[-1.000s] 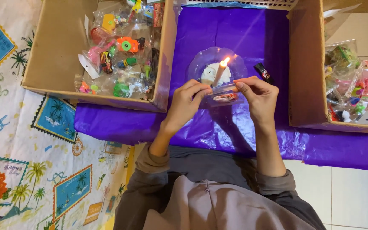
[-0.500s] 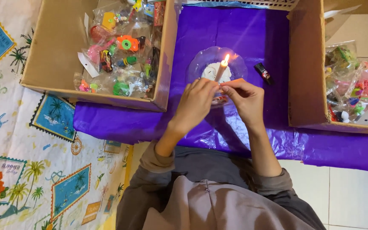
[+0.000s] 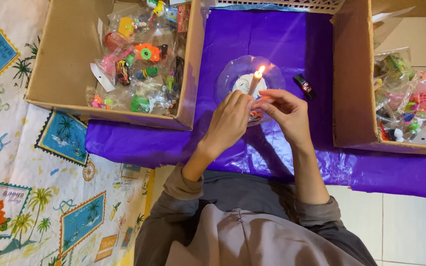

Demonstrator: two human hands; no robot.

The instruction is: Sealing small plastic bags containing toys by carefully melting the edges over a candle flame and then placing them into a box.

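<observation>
We're kneeling over a purple plastic sheet (image 3: 272, 44) with both hands at a lit candle (image 3: 254, 83) standing on a clear glass plate (image 3: 228, 79).

Grip: our left hand (image 3: 230, 123) and right hand (image 3: 284, 111) are both pinching a small clear plastic packet (image 3: 258, 114), fingertips meeting just below the flame. Fingers are closed down tight on it, thumbs against forefingers. The packet is mostly hidden by our fingers; only a sliver with something reddish inside is showing, so we can't tell the contents.

Location: the packet is sitting between our two hands, over the near rim of the plate, just beside the candle base, below the flame.

Orientation: judging by the pinch points, its long axis is running roughly left-right, one end in each hand. Which end is the open one, we can't tell. The candle is leaning slightly right, flame at the top.

Progress, our read:
- The cardboard box on the left (image 3: 55, 93) is holding many bagged small toys (image 3: 139, 64), which look finished.
- The cardboard box on the right (image 3: 351, 98) is holding more bagged toys (image 3: 410, 103).
- The current packet looks mid-way through sealing at the flame; it isn't in either box yet.
- A small black lighter (image 3: 304, 86) is lying on the sheet just right of the plate, untouched.
</observation>
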